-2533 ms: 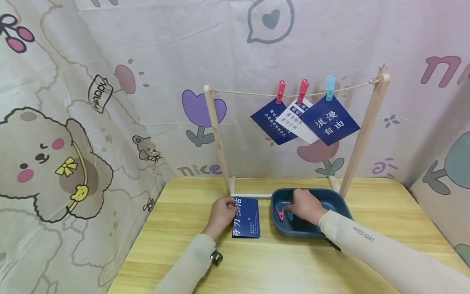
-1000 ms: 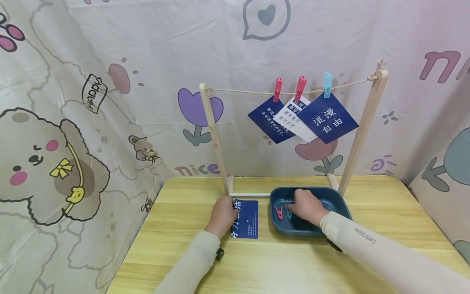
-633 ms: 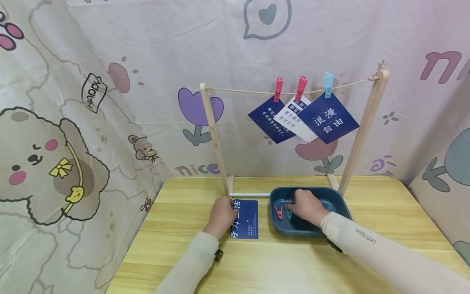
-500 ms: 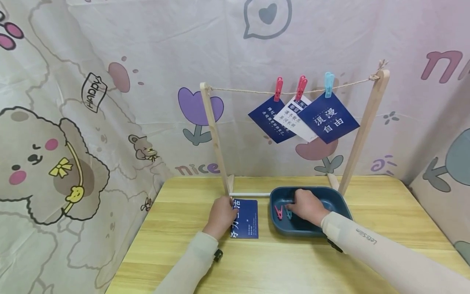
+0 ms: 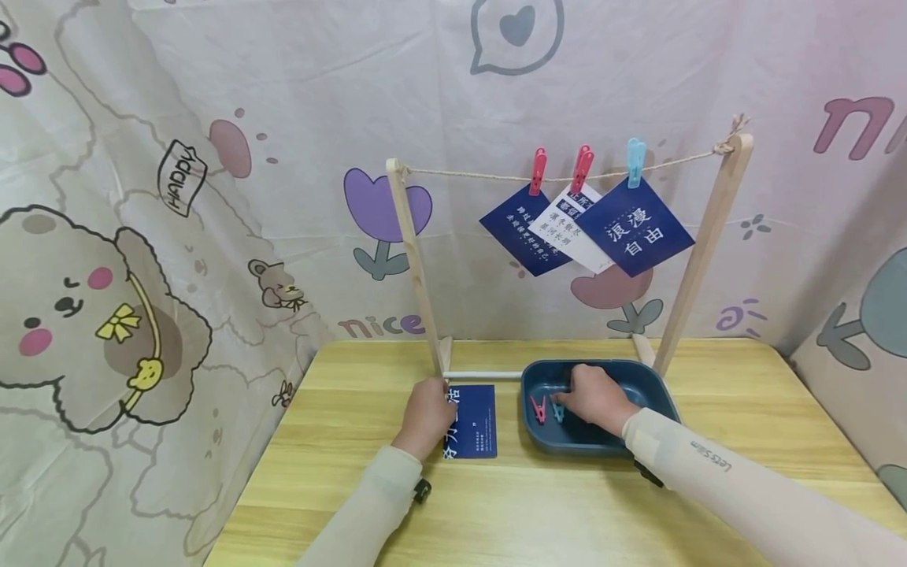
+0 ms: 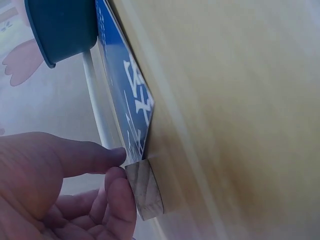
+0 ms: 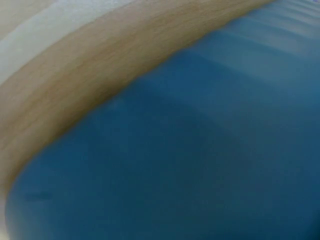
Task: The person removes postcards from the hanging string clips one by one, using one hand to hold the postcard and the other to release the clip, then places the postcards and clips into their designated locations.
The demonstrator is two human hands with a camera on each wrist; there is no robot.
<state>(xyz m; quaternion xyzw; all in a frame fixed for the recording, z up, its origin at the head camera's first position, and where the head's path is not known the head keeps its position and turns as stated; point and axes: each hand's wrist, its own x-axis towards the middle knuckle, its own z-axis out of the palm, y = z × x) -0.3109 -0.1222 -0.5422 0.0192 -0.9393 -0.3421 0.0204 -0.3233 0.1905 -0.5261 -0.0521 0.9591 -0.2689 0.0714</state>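
Head view. Left hand [image 5: 425, 417], one: thumb and forefinger pinching the 9 o'clock edge of a blue card [image 5: 476, 425]. Card, one: flat on the table [image 5: 510, 520], white lettering, at 3 o'clock from the hand. Tray [image 5: 598, 450], one: dark blue, at 3 o'clock from the card, just beside it. Right hand [image 5: 595, 398], one: inside the tray, fingers curled, tips at a blue clip [image 5: 557, 414]; whether they pinch it, cannot tell. Pink clip [image 5: 538, 409], one: in the tray, at 9 o'clock from the blue clip, near it.

Rope [image 5: 468, 175], one: strung between two wood posts [image 5: 414, 268], which stand at 10 and 1 o'clock from the tray. Hung cards [image 5: 641, 228], three, overlapping: blue, white, blue; pegged by two red clips [image 5: 583, 169] and one light blue clip [image 5: 634, 163].

Left wrist view. Thumb at the card's edge, forefinger bent beneath. Wood foot [image 6: 144, 187] at 5 o'clock from the thumb; tray at 11.

Right wrist view. Blurred blue surface, centre to 4 o'clock; wood grain at 10.
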